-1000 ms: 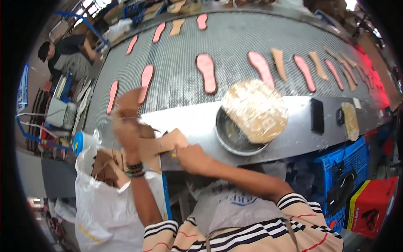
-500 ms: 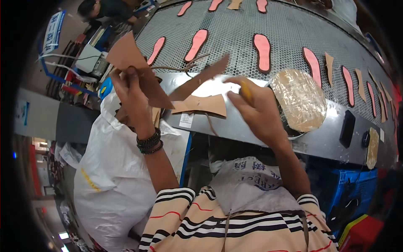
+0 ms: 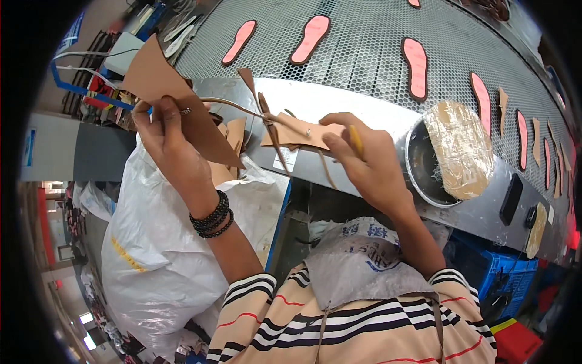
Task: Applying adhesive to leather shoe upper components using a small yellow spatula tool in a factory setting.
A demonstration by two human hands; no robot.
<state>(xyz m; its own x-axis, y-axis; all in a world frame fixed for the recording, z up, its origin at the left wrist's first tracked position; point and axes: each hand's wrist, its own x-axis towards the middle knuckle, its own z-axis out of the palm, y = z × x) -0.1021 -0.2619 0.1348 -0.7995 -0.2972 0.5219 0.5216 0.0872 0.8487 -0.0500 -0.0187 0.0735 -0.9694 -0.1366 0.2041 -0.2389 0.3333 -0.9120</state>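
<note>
My left hand (image 3: 173,136) pinches a large brown leather-like piece (image 3: 167,79) between thumb and fingers. The piece stands tilted above the white bag. From beside it a thin brown strap (image 3: 227,104) runs right to a bunch of narrow brown strips (image 3: 271,124). My right hand (image 3: 370,158) is curled around a small yellow tool (image 3: 356,141), mostly hidden by the fingers. Its thumb and forefinger are near a tan cut piece (image 3: 294,134) on the metal ledge; whether they touch it I cannot tell. A white label (image 3: 285,159) lies under that piece.
Pink insoles (image 3: 415,68) with dark rims lie on the mesh conveyor (image 3: 357,42). Right of my right hand stands a round metal bowl (image 3: 418,176), partly covered by a film-wrapped board (image 3: 459,151). A black phone (image 3: 511,199) lies farther right. A big white sack (image 3: 163,242) stands at left.
My left hand has moved left and slightly down with the brown piece. The loose strips have swung down over the tan piece. The view has shifted, and the bowl shows more.
</note>
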